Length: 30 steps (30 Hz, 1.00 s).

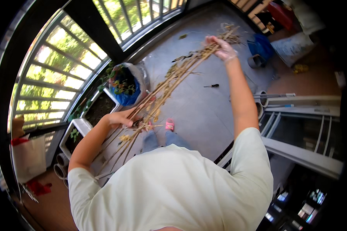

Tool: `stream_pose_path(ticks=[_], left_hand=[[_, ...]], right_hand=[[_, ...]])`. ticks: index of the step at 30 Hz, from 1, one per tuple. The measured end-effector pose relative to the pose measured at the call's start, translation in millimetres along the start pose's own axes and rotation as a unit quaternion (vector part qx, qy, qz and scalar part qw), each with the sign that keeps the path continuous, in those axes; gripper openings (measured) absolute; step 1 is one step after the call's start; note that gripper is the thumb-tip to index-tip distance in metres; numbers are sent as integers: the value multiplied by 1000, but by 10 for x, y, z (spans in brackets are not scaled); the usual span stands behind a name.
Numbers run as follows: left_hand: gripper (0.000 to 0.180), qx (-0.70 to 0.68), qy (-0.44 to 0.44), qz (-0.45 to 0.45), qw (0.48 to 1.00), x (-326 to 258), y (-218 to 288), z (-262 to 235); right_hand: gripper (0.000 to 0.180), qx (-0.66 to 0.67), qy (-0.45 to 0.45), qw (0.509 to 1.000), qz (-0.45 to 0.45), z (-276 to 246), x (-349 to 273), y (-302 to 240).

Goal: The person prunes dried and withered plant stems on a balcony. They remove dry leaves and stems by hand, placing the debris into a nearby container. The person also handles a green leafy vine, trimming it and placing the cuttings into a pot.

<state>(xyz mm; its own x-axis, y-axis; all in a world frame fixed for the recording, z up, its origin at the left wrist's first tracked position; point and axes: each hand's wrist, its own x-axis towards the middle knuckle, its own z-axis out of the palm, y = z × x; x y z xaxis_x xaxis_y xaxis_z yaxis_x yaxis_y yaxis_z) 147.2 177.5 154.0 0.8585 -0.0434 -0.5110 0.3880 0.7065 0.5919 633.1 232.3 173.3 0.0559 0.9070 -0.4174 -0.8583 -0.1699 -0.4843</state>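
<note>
A long bundle of dry tan stalks (177, 79) with withered leaves stretches diagonally in front of me, between both hands. My right hand (223, 50), in what looks like a thin clear glove, is closed round its far right end. Lower on the left, my left hand (123, 118) grips the near part, its fingers partly hidden behind the stalks. Past that hand the stalks fan out toward my left side. Dry leaf bits cling along the bundle.
On the grey tiled floor (204, 111) lies a screwdriver (211, 86). Left, by the railing windows, are a plant in a plastic-lined pot (140, 77) and a white planter box (81, 125) of soil. A blue bag (258, 46), a white sack (293, 50) and a sliding door frame (304, 154) are right.
</note>
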Motion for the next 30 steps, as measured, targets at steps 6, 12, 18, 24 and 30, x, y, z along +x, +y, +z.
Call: stream_pose_path(ticks=[6,12,18,24,30], left_hand=[[105,-44,35,15,998,-160,208,629],[95,-17,109,-3,994,-175,225,844],[83,11,141,48,989,-17,249,780],[86,190,200,111,955,390,390,652],[83,209,210,198,934,802,363,429]], right_hand=[[8,29,183,982,26,-240,333,379],[16,60,153,986,20,-424,294,557],[49,132,100,986,11,-763,-8,620],[53,-54,86,995,1,-745,-716,1248],[52,-28,-85,985,144,57,-1471,2121]])
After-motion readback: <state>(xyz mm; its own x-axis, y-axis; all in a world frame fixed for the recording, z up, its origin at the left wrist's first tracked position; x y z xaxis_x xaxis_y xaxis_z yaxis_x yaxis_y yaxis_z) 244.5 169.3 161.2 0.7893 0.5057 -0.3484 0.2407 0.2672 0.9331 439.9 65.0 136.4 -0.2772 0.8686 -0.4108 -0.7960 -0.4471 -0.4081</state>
